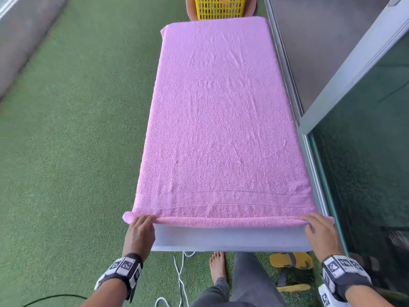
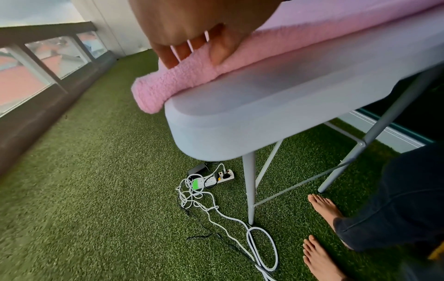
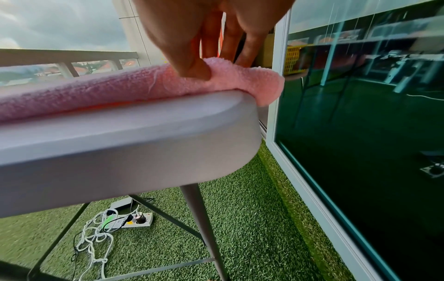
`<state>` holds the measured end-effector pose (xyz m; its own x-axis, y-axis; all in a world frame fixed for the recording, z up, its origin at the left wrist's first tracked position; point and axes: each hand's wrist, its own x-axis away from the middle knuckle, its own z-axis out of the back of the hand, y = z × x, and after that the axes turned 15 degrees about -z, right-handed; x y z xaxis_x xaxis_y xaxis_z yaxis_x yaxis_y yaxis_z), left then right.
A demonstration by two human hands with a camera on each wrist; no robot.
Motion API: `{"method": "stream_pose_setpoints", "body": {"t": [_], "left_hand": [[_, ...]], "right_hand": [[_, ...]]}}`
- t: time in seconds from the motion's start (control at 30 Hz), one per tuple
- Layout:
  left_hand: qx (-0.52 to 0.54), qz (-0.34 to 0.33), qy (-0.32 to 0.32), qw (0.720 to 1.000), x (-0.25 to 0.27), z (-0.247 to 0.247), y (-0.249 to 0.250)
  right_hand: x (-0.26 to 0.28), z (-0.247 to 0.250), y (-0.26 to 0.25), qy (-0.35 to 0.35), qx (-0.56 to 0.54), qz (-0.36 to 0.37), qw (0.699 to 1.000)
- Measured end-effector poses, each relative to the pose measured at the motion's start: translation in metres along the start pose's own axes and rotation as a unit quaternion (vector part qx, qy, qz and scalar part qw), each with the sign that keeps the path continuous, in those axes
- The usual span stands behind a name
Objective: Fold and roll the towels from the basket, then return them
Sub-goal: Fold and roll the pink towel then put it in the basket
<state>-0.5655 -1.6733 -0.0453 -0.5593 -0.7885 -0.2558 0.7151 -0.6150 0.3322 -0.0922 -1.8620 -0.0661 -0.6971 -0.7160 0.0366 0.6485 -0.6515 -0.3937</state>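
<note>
A pink towel lies flat along the white table, covering nearly all of it. Its near end is turned over into a thin roll across the table's width. My left hand grips the roll's left end, fingers over the top and thumb at the front. My right hand pinches the roll's right end between thumb and fingers. A yellow basket stands beyond the table's far end.
Green artificial turf covers the floor. A glass sliding door runs close along the table's right side. A power strip with tangled white cables lies under the table. My bare feet and yellow sandals are near the table's front.
</note>
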Motion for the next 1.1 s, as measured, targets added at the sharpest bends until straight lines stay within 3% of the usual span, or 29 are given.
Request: {"method": "stream_pose_setpoints", "body": {"t": [0.2, 0.33, 0.47, 0.6, 0.73, 0.83, 0.93, 1.1], "left_hand": [[-0.061, 0.018, -0.117, 0.991, -0.003, 0.007, -0.003], [-0.090, 0.051, -0.098, 0.990, -0.007, 0.006, -0.002], [-0.041, 0.001, -0.074, 0.996, 0.001, 0.000, 0.004], [-0.027, 0.009, -0.058, 0.998, 0.002, -0.002, 0.001], [-0.012, 0.000, -0.016, 1.000, -0.009, -0.002, -0.001], [-0.034, 0.033, -0.074, 0.996, -0.010, 0.005, -0.006], [-0.066, 0.063, -0.132, 0.987, -0.012, 0.008, -0.010], [-0.088, 0.077, -0.089, 0.989, -0.023, 0.007, -0.010]], "right_hand": [[0.002, 0.016, -0.015, -0.029, 0.120, -0.001, 0.992], [0.006, 0.016, -0.014, 0.014, 0.095, -0.041, 0.994], [0.022, 0.008, -0.013, -0.036, 0.040, 0.011, 0.998], [0.017, 0.004, -0.008, -0.056, 0.070, -0.008, 0.996], [0.003, 0.007, -0.013, -0.058, 0.033, -0.017, 0.998], [-0.001, 0.021, -0.022, -0.042, 0.105, 0.002, 0.994], [-0.007, 0.029, -0.026, -0.074, 0.151, -0.007, 0.986], [-0.016, 0.033, -0.033, -0.037, 0.136, -0.013, 0.990]]}}
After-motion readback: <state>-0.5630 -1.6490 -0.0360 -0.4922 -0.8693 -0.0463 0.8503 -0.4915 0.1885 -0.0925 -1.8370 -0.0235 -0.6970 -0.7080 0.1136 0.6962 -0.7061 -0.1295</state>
